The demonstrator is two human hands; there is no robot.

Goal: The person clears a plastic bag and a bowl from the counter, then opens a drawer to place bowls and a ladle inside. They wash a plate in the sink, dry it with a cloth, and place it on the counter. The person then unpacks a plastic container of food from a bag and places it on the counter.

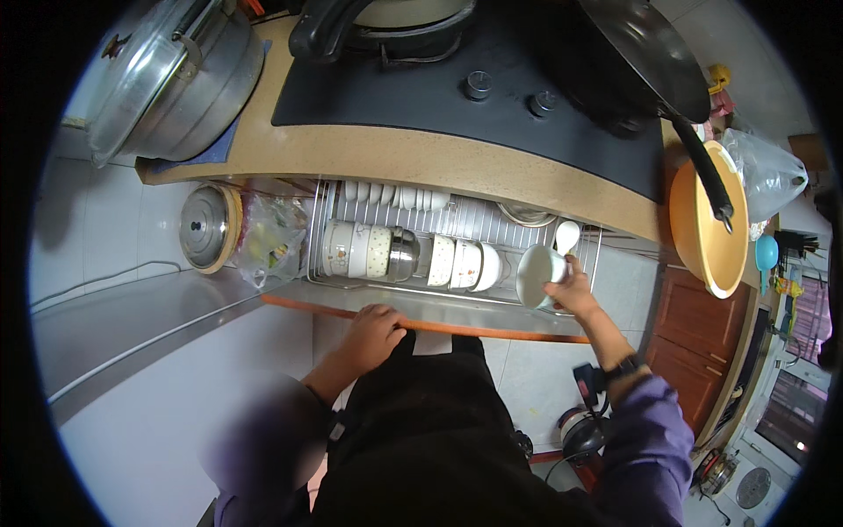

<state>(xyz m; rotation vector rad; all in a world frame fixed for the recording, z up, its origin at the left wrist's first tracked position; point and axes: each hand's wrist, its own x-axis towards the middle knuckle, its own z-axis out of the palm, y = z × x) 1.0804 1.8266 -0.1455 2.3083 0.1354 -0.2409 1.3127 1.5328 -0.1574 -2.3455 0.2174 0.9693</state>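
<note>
A pull-out drawer with a wire dish rack is open below the counter. My right hand grips a pale ceramic bowl by its rim at the rack's right end, its mouth tilted sideways. Just beyond that bowl is a white spoon. Curled over the top edge of the drawer's orange-brown front is my left hand. Patterned bowls stand on edge in the rack's left part, beside a metal bowl. More bowls line the middle, with a row of white dishes behind.
Above the drawer runs the counter edge with a black gas hob. A wok's handle juts over a yellow basin at right. A large metal pot and a plastic bag are at left.
</note>
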